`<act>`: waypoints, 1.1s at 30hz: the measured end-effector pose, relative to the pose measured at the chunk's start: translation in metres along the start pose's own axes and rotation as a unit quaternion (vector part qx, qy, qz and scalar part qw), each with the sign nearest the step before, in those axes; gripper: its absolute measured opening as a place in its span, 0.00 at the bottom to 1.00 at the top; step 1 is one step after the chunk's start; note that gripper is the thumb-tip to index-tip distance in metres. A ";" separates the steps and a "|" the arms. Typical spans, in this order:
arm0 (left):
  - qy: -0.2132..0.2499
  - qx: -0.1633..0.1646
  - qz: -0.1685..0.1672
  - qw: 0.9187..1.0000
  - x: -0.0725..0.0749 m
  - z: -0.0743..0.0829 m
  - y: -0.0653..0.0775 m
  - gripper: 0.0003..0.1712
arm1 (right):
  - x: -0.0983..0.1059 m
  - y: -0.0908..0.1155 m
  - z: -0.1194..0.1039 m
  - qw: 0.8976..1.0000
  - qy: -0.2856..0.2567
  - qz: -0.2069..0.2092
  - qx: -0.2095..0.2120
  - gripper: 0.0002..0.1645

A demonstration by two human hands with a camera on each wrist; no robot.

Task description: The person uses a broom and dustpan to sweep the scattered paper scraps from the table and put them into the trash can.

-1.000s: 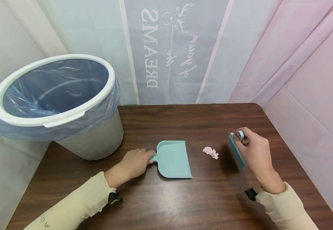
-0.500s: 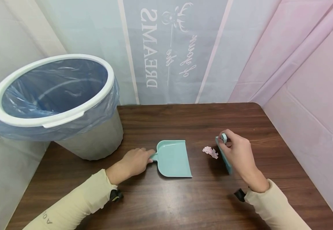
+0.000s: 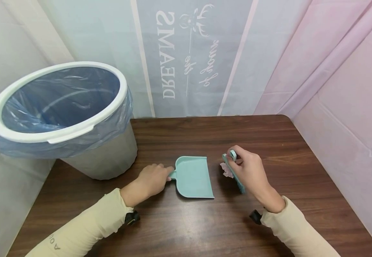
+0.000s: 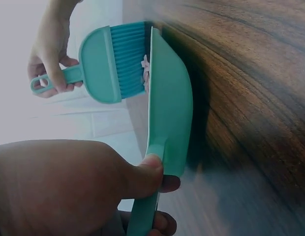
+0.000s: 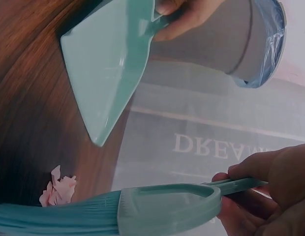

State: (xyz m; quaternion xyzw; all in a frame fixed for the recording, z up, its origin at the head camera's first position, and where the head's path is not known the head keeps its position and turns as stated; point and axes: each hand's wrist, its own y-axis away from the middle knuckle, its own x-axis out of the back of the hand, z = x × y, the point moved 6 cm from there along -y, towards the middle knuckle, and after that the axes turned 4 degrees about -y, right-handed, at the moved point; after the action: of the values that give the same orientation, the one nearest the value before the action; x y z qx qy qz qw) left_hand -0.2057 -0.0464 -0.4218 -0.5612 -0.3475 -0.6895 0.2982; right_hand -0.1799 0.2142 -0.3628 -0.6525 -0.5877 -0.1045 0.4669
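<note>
My left hand point(image 3: 152, 180) grips the short handle of a mint-green dustpan point(image 3: 193, 177), which lies on the table with its open edge facing right. In the left wrist view, the thumb presses on top of that handle. My right hand point(image 3: 251, 171) holds a small matching hand brush point(image 4: 101, 64) by its looped handle, bristles down on the table. A small heap of pale pink paper scraps point(image 3: 227, 170) lies right against the bristles, between brush and dustpan; the brush hides part of it in the head view. The dustpan's tray holds nothing.
A large grey trash bin point(image 3: 109, 157) with a white rim and a blue plastic liner stands at the back left of the dark wooden table point(image 3: 186, 228). Behind the table hangs a pale curtain point(image 3: 186, 103) with lettering, and more pale cloth borders both sides.
My right hand has brought the brush leftward and down to the paper scraps, which have shifted slightly left toward the dustpan. The left hand and the dustpan have stayed nearly still.
</note>
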 end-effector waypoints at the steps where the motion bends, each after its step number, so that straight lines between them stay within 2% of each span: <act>1: -0.006 0.001 0.002 1.000 0.001 0.001 0.000 0.08 | -0.001 0.000 -0.001 1.000 -0.001 -0.002 0.002 0.09; 7: -0.026 0.008 0.004 1.000 0.003 0.003 0.000 0.10 | -0.004 -0.001 -0.004 1.000 -0.014 -0.008 0.004 0.09; 17: -0.022 0.012 0.003 1.000 0.008 0.005 0.000 0.10 | -0.012 -0.003 -0.014 0.999 -0.035 -0.013 0.001 0.10; 33: -0.008 0.015 -0.017 1.000 0.010 0.006 0.000 0.10 | -0.029 -0.009 -0.032 0.994 -0.106 -0.016 -0.012 0.08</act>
State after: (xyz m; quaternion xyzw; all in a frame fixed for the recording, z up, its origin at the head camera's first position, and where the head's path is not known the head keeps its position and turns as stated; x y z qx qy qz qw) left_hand -0.2043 -0.0416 -0.4115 -0.5560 -0.3696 -0.6849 0.2919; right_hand -0.1828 0.1702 -0.3605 -0.6562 -0.6430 -0.0490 0.3919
